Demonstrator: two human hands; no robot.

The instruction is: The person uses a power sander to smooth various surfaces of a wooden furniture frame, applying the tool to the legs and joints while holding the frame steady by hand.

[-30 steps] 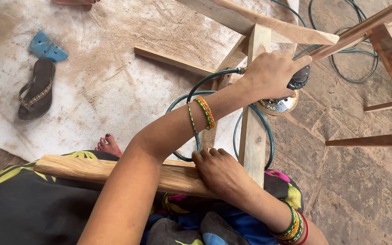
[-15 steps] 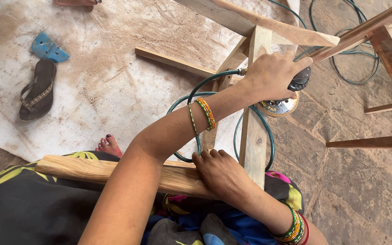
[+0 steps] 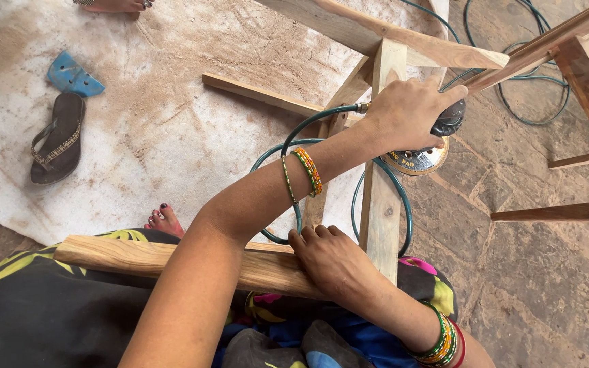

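Pale, unfinished wood makes up the frame (image 3: 383,204) under work: an upright post of light grain with a greyer streak down its face, joined near the top to slanting and crosswise rails. Against the post's right side sits a sander (image 3: 425,151), a small air-driven tool with a black rounded top and a round silvery pad below it that bears some lettering; the pad lies at the post's edge, just below where the rails meet. The left hand (image 3: 407,112), reaching across from the lower left with thin green, orange and yellow bangles (image 3: 303,174) on the forearm, is wrapped down over the tool's black top, fingers closed around it. A dark green hose (image 3: 288,140) runs from the tool's left end at a metal fitting and loops down behind the post onto the floor. The right hand (image 3: 335,262) lies flat with fingers slightly curled on a thicker, browner wooden bar (image 3: 172,262) that rests across the person's lap, its fingertips touching the foot of the post; it presses rather than grips. Sawdust covers a whitish sheet (image 3: 172,123) on the ground to the left, where a dark sandal (image 3: 56,140) and a blue scrap (image 3: 73,75) lie well apart from the work. Bare toes (image 3: 165,219) show just beyond the lap bar.
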